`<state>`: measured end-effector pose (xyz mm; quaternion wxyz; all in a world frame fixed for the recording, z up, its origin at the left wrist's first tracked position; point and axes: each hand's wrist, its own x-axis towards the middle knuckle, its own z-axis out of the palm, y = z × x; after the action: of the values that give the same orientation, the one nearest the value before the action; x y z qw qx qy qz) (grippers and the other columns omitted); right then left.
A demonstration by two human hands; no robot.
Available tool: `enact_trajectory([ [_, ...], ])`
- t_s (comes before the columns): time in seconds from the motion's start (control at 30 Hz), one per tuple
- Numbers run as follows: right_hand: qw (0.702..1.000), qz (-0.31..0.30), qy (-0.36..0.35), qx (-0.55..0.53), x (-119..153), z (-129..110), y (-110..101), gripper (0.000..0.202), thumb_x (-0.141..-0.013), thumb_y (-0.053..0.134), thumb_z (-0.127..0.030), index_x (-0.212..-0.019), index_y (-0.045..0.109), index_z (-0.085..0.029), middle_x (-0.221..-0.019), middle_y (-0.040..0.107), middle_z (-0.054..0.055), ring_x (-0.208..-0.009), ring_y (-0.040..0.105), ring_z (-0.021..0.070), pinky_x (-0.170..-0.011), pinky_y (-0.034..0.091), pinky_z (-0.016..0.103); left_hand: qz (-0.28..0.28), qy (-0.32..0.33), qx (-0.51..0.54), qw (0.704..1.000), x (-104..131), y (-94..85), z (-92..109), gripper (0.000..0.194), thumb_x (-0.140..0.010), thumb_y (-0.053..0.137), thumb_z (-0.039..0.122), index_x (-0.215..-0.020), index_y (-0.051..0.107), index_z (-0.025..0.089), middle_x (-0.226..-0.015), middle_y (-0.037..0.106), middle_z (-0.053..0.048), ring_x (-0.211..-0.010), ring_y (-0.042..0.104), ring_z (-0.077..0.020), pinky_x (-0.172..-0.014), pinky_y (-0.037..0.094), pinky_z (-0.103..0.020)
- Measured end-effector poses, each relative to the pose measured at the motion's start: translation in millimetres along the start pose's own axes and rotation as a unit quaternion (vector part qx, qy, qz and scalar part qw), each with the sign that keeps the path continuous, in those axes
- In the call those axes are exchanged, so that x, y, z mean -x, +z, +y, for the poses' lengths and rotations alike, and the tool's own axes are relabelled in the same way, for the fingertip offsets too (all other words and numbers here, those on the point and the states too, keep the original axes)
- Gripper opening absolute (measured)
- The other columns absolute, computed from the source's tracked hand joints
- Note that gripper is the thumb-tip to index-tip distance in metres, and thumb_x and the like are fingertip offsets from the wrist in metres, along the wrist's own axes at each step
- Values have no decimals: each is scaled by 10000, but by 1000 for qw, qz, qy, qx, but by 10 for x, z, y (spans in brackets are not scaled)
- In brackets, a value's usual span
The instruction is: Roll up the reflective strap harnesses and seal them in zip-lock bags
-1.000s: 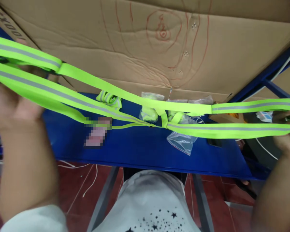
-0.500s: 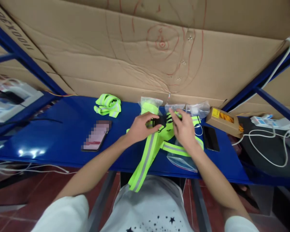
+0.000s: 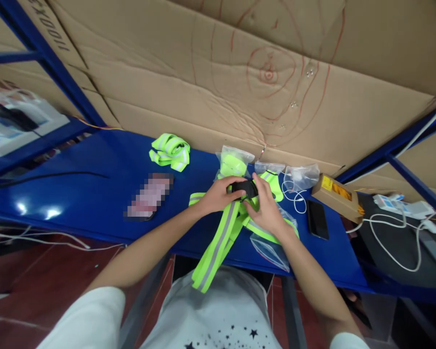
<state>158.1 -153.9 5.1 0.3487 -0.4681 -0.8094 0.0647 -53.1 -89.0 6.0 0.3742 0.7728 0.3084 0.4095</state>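
Observation:
Between both hands is a black plastic buckle (image 3: 245, 188) on a neon-yellow reflective strap (image 3: 218, 245) with a grey stripe. My left hand (image 3: 220, 195) grips the buckle's left side, thumb in front. My right hand (image 3: 264, 206) closes on its right side, fingers behind and thumb below. One length of strap hangs over the table edge toward my lap; another runs under my right wrist. A clear plastic bag (image 3: 271, 251) lies beneath the strap. Behind my hands stands a bag with folded neon material (image 3: 233, 165).
A bundled neon strap (image 3: 171, 151) lies at the back left above a phone with a blurred screen (image 3: 149, 196). To the right are a white cable (image 3: 294, 198), a dark phone (image 3: 317, 219) and an open cardboard box (image 3: 338, 195). A cardboard wall (image 3: 189, 111) stands behind the blue table (image 3: 80, 186).
My right hand has come down and left from the strap's far end onto the buckle, so both hands are together on it. The camera view has tilted and shifted.

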Motion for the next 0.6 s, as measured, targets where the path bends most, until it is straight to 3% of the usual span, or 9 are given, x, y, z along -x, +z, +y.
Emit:
enact_trajectory([
  [0.07,997,-35,15,-61,-118,9,-294,926,-959,716,-402,-1710,194,-262,-1653,423,179,-1550,428,302,-1284,378,556,-43,1,47,998,-106,-142,164,421,-892,765,439,-1222,765,178,-1190,803,-103,-1088,755,-257,-977,578,-364],
  [0.13,993,-70,21,-96,-268,24,-615,916,-886,802,-498,-1654,364,-260,-1689,417,144,-1584,385,321,-1310,321,564,-85,-2,122,989,-261,-290,379,429,-860,810,442,-1201,783,184,-1193,801,-103,-1101,753,-260,-971,577,-366],
  [0.2,985,-97,21,-140,-425,18,-876,723,-878,799,-541,-1498,582,-239,-1584,567,116,-1481,529,313,-1274,386,529,-97,-7,189,977,-448,-383,599,470,-826,856,427,-1225,777,192,-1221,786,-106,-1129,740,-258,-991,566,-373],
  [0.27,978,-77,32,-189,-572,-16,-1021,552,-914,742,-576,-1325,690,-212,-1379,719,95,-1270,683,274,-1158,512,466,-69,-7,235,970,-630,-384,766,591,-795,888,426,-1316,721,203,-1189,779,-93,-1075,745,-238,-968,569,-362],
  [0.33,970,-32,61,-233,-695,-63,-1047,486,-949,670,-620,-1168,712,-188,-1135,789,75,-1028,747,228,-966,603,385,-18,-9,270,963,-770,-301,842,732,-792,881,480,-1421,621,211,-1138,762,-74,-993,743,-213,-924,576,-344],
  [0.43,945,28,119,-304,-825,-119,-948,493,-940,634,-678,-965,663,-187,-827,755,28,-703,710,168,-671,581,281,50,5,260,964,-870,-123,800,850,-820,815,619,-1500,503,215,-1224,705,-93,-1080,716,-220,-982,559,-349],
  [0.5,928,68,148,-335,-886,-127,-855,526,-888,675,-711,-893,648,-186,-723,720,10,-589,664,151,-571,534,259,47,-4,228,973,-887,-45,723,937,-813,823,623,-1562,421,229,-1350,658,-124,-1218,674,-251,-1075,520,-385],
  [0.6,915,140,173,-337,-947,-96,-736,559,-842,706,-734,-826,659,-177,-623,683,3,-505,616,144,-517,500,257,20,-56,201,978,-899,-22,631,1007,-766,906,499,-1590,384,247,-1409,653,-127,-1334,621,-284,-1173,449,-441],
])
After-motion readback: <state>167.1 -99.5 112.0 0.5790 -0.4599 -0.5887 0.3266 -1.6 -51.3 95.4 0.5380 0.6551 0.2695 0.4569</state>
